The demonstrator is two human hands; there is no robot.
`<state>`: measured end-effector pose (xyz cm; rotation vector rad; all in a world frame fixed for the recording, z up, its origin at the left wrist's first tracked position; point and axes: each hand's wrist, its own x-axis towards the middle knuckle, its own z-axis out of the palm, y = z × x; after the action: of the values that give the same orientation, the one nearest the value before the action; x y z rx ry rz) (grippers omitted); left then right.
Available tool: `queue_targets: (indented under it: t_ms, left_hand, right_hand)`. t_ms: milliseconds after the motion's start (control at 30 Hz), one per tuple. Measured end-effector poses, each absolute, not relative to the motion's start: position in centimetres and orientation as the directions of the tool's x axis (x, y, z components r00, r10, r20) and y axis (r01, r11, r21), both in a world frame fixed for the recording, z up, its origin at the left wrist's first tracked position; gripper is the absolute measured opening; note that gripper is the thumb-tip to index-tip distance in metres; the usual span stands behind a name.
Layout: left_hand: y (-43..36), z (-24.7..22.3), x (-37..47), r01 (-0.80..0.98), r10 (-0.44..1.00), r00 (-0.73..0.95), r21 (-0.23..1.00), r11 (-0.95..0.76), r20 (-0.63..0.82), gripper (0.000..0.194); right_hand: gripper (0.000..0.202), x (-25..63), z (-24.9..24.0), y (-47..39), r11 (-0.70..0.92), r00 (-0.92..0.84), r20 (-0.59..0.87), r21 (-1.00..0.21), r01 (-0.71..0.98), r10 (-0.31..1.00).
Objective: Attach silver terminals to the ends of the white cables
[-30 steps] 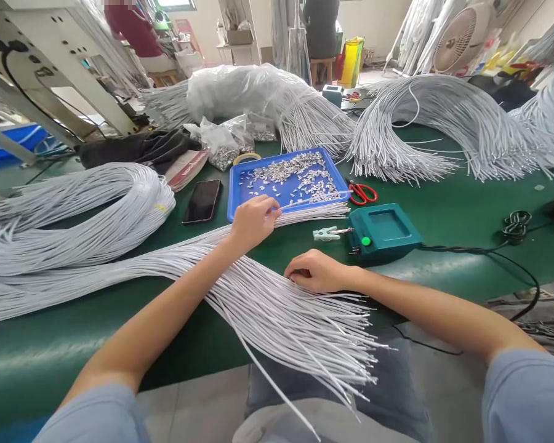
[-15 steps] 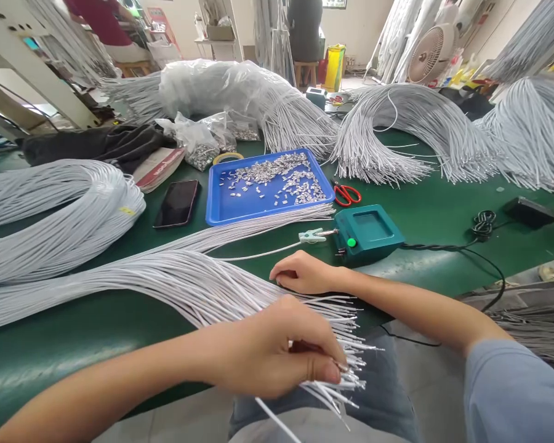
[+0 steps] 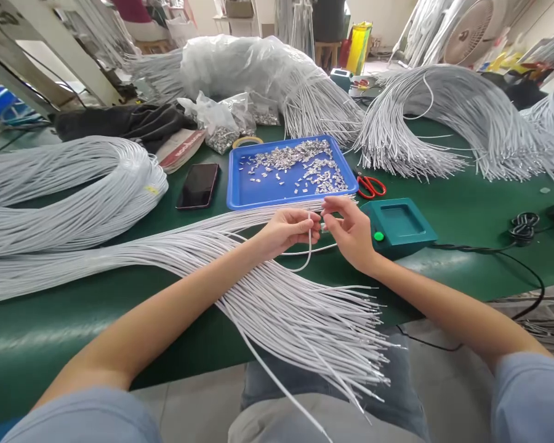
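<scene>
While fanned nearest over the front edge of the green table (image 3: 471, 209), shows as a thick bundle of white wires (image 3: 300, 320), with cut ends toward the lower right; a little farther in, appears as a single wire (image 3: 309, 244), thin, smooth and white, clamped between thumb and fingers of the left hand (image 3: 293, 234), just above the bundle; points its short free end upward past the thumb, long axis nearly upright there, then bends below into a loose curve toward the left; close beside, raised with fingertips bent near the left ones, can make out the right hand (image 3: 351, 237), but cannot tell whether closed on anything; beyond, can see a teal box (image 3: 409, 227), partly covered by that hand; then a blue tray (image 3: 240, 194) bearing small metal pieces (image 3: 327, 175), between a phone (image 3: 197, 186) and red-handled scissors (image 3: 372, 186); farther still, a plastic-wrapped bundle (image 3: 240, 61); differs from half a second ago in the left hand, then low over the cut ends, now up beside the right, and in the right, then lower at the bundle's edge, now lifted before the box.
</scene>
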<state>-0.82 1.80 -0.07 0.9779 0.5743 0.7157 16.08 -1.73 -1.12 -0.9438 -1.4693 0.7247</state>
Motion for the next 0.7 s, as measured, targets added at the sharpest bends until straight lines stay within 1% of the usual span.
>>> queue_targets:
  t_ms: [133,233,433,600,700]
  left_hand:
    - [1.50,0.02,-0.82,-0.211,0.736,0.665,0.915,0.344,-0.124,0.034]
    - [1.52,-0.01,-0.87,-0.190,0.722,0.681,0.923,0.335,-0.122,0.034]
    - [1.34,0.21,-0.73,-0.170,0.721,0.682,0.930,0.325,-0.128,0.036]
    - [1.23,0.37,-0.67,-0.165,0.724,0.677,0.930,0.328,-0.135,0.035]
    - [1.30,0.29,-0.72,-0.185,0.721,0.681,0.924,0.333,-0.124,0.035]
  right_hand:
    - [0.029,16.09,-1.25,-1.80,0.468,-0.124,0.458,-0.880,0.078,0.881]
    - [0.032,16.10,-1.08,-1.91,0.482,-0.161,0.469,-0.874,0.055,0.868]
    - [0.023,16.15,-0.90,-1.99,0.470,-0.138,0.457,-0.878,0.088,0.879]
    - [0.022,15.98,-1.05,-2.20,0.476,-0.072,0.471,-0.873,0.107,0.879]
    - [0.015,15.81,-0.84,-2.40,0.455,-0.033,0.455,-0.884,0.106,0.890]
